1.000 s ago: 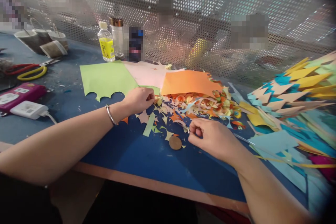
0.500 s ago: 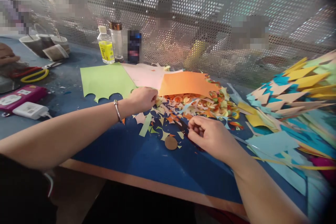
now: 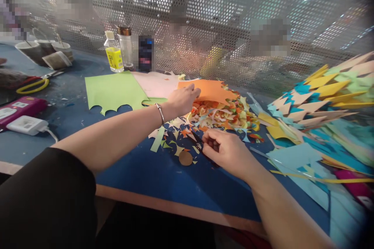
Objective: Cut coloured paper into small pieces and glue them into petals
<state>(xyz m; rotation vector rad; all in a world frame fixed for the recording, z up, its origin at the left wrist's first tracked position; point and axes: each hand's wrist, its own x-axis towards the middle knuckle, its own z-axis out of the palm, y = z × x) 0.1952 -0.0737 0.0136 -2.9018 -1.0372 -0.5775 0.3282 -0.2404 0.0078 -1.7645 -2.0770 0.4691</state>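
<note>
One notched orange paper sheet [image 3: 216, 90] lies on multicoloured paper scraps [image 3: 224, 114], the left hand [image 3: 184, 100], fingers bent, over its left end (grip unclear). The loosely curled right hand [image 3: 224, 148] adjoins a dark pointed blade [image 3: 196, 137]; hold, cannot tell. A clear plastic bottle [image 3: 109, 42] wears a yellow label [image 3: 113, 58], lettering blurred.

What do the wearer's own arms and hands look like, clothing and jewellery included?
The left arm has a black sleeve to about the elbow and a slim silver-coloured bangle at the wrist. The right forearm is bare where visible, with no bracelet. The left hand and right hand are both gloveless.
</note>
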